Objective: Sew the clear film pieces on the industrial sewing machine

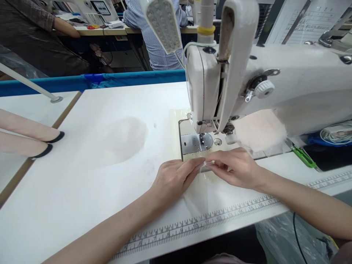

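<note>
My left hand [176, 176] and my right hand [235, 167] meet fingertip to fingertip just in front of the sewing machine's needle plate [189, 143]. Both pinch a thin, sheer whitish fabric [197, 198], which seems to fall toward the table's front edge. A tiny shiny bit shows at the right fingertips, too small to name. The sewing machine [205, 84] stands right behind my hands, its presser foot [202, 139] over the plate and apart from my fingers.
A pale pink sheer fabric pile [258, 128] lies under the machine arm. Green-handled thread snips [304, 156] are at the right. A printed ruler [195, 226] runs along the front edge. Two beige fabric-covered tubes [24, 135] jut in from the left. Two people sit beyond the blue cloth [137, 77].
</note>
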### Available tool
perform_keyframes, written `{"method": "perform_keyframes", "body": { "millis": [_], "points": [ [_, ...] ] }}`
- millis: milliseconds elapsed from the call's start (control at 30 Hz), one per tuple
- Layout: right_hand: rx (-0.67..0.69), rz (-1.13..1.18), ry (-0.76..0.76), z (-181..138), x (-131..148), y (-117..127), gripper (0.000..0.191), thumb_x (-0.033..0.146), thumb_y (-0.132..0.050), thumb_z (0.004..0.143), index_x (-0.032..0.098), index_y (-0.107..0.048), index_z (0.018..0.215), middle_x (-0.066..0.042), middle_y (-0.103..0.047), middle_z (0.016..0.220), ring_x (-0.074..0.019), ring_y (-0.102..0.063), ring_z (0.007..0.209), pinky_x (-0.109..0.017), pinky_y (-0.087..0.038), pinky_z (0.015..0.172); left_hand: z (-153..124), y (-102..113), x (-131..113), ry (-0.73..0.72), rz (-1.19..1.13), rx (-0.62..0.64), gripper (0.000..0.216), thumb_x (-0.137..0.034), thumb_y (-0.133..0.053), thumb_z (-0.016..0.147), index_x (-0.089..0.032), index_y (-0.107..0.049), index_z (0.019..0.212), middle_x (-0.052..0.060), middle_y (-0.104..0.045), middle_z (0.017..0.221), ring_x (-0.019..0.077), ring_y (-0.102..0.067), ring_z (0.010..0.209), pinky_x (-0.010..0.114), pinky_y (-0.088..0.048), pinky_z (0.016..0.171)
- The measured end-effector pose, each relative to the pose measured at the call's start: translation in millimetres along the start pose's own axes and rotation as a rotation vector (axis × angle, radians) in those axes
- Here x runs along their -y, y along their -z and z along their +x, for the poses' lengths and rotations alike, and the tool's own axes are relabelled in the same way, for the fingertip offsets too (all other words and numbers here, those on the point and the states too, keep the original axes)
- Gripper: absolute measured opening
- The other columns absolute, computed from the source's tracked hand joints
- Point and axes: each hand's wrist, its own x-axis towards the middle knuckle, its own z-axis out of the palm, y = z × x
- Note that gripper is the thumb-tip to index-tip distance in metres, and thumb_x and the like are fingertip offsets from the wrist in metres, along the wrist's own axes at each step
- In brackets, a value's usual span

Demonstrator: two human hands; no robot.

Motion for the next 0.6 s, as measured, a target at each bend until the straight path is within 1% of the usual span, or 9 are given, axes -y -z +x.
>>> {"method": "perform_keyframes", "body": {
  "millis": [67,200,267,367,467,533,600],
  "points": [
    [0.013,0.001,0.012,-0.5,-0.7,-0.4,0.009,0.015,-0.056,0.09,0.016,-0.057,0.099,0.007,-0.059,0.063,-0.0044,-0.049,0.049,-0.018,-0.039,0.048,-0.4,0.0,0.2,0.008,-0.028,0.006,0.014,-0.021,-0.051,0.095,-0.015,-0.063,0.099,-0.004,-0.064,0.059,0.0082,-0.056,0.047,0.019,-0.046,0.052],
    [0.023,0.001,0.02,-0.5,-1.3,-0.9,0.013,0.015,-0.055,0.09,0.016,-0.055,0.103,0.008,-0.058,0.062,-0.0044,-0.048,0.048,-0.018,-0.038,0.046,-0.9,0.9,-0.5,0.049,-0.06,0.021,0.01,-0.022,-0.054,0.094,-0.016,-0.061,0.096,-0.002,-0.068,0.065,0.0088,-0.06,0.052,0.02,-0.046,0.053],
    [0.027,0.002,0.027,0.0,-1.1,-0.7,0.014,0.014,-0.054,0.09,0.016,-0.054,0.104,0.008,-0.058,0.061,-0.0043,-0.048,0.048,-0.018,-0.037,0.045,-0.6,1.1,-1.0,0.053,-0.053,0.008,0.008,-0.022,-0.055,0.094,-0.017,-0.06,0.093,-0.003,-0.066,0.062,0.008,-0.058,0.05,0.019,-0.043,0.051],
    [0.034,-0.016,0.043,1.1,-0.1,-0.2,0.016,0.012,-0.051,0.09,0.016,-0.054,0.105,0.008,-0.06,0.062,-0.0046,-0.05,0.048,-0.018,-0.037,0.045,-0.3,1.6,-1.7,0.047,-0.037,-0.025,0.008,-0.023,-0.055,0.094,-0.018,-0.058,0.088,-0.006,-0.06,0.055,0.0067,-0.051,0.045,0.018,-0.038,0.046],
    [0.034,-0.051,0.059,1.5,0.7,-0.3,0.017,0.011,-0.047,0.09,0.017,-0.056,0.103,0.006,-0.063,0.065,-0.0047,-0.05,0.048,-0.019,-0.036,0.043,-0.2,2.6,-2.6,0.059,-0.016,-0.044,0.011,-0.024,-0.055,0.094,-0.019,-0.056,0.084,-0.007,-0.059,0.054,0.0066,-0.05,0.044,0.018,-0.037,0.044],
    [0.005,-0.087,0.088,1.0,0.1,-0.5,0.015,0.012,-0.048,0.091,0.017,-0.057,0.101,0.006,-0.063,0.064,-0.0052,-0.051,0.049,-0.02,-0.035,0.042,0.1,3.4,-3.4,0.049,-0.004,-0.052,0.011,-0.023,-0.055,0.093,-0.02,-0.054,0.083,-0.007,-0.059,0.054,0.0069,-0.051,0.044,0.018,-0.038,0.045],
    [-0.067,-0.162,0.168,-0.2,-1.3,0.1,0.013,0.012,-0.052,0.09,0.017,-0.059,0.099,0.006,-0.06,0.059,-0.006,-0.05,0.047,-0.022,-0.034,0.041,0.5,3.9,-4.4,0.019,-0.006,-0.073,0.008,-0.022,-0.056,0.093,-0.02,-0.054,0.085,-0.008,-0.056,0.051,0.0066,-0.049,0.043,0.018,-0.038,0.046]
  ]
}}
